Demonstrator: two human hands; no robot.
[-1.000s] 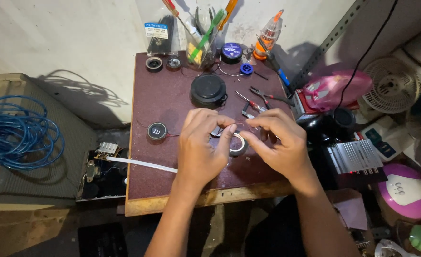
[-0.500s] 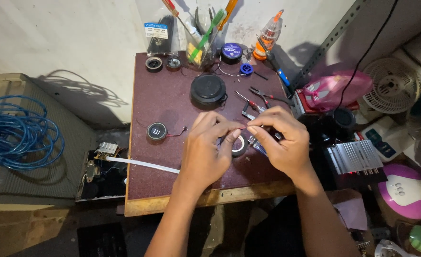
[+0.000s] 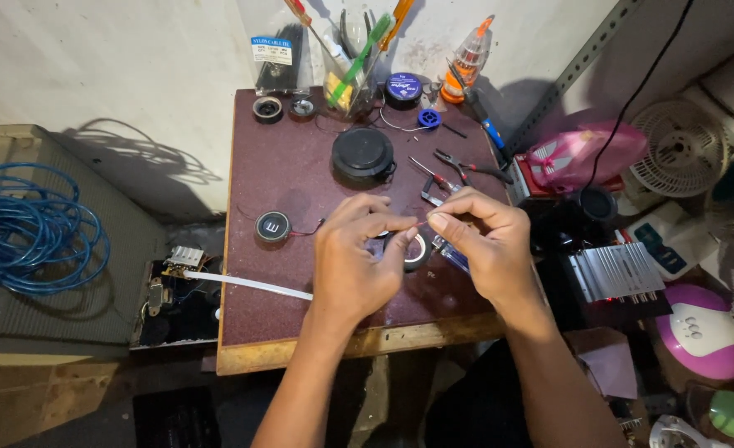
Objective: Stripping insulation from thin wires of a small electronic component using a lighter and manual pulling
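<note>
Wire, thin and reddish, sits pinched between both hands just above the small round speaker. Left hand and right hand are clamped on it; steady, close fingertip grip keeps it controlled.

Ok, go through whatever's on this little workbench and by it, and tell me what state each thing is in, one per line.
Left hand: fingers pinched on a thin wire.
Right hand: fingers pinched on the same wire.
Ring-shaped part: flat on the board, partly hidden by the hands.
Small round speaker: flat, red lead attached.
Black round cap: lying flat.
Pliers: lying down, handles apart.
Blue cable: coiled.
</note>
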